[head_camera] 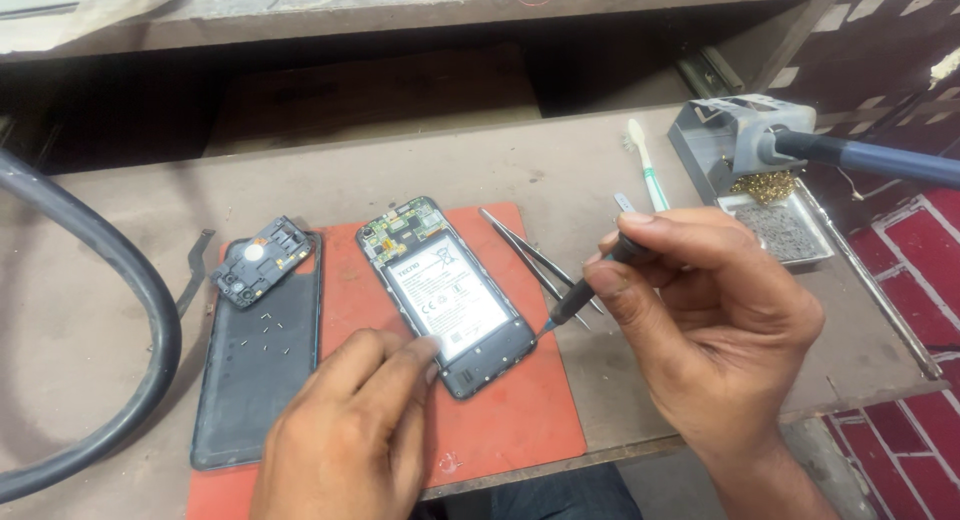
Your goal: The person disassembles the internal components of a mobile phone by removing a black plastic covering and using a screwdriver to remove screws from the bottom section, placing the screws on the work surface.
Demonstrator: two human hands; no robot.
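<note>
An opened phone (pixel 445 292) lies face down on a red mat (pixel 510 420), its white-labelled battery and green circuit board exposed. My left hand (pixel 345 435) rests on the mat, fingertips pressing the phone's lower left edge. My right hand (pixel 700 315) grips a dark screwdriver (pixel 585 292), whose tip points at the phone's lower right edge. The phone's black back cover (pixel 255 380) lies to the left with several tiny screws on it, and a small black inner cover plate (pixel 262 261) sits at its top.
Metal tweezers (pixel 530 255) lie on the mat right of the phone. A toothbrush (pixel 645 165) and a soldering iron stand (pixel 760 180) with brass wool sit at the back right. A thick black hose (pixel 120 270) curves along the left. The bench's front edge runs near my wrists.
</note>
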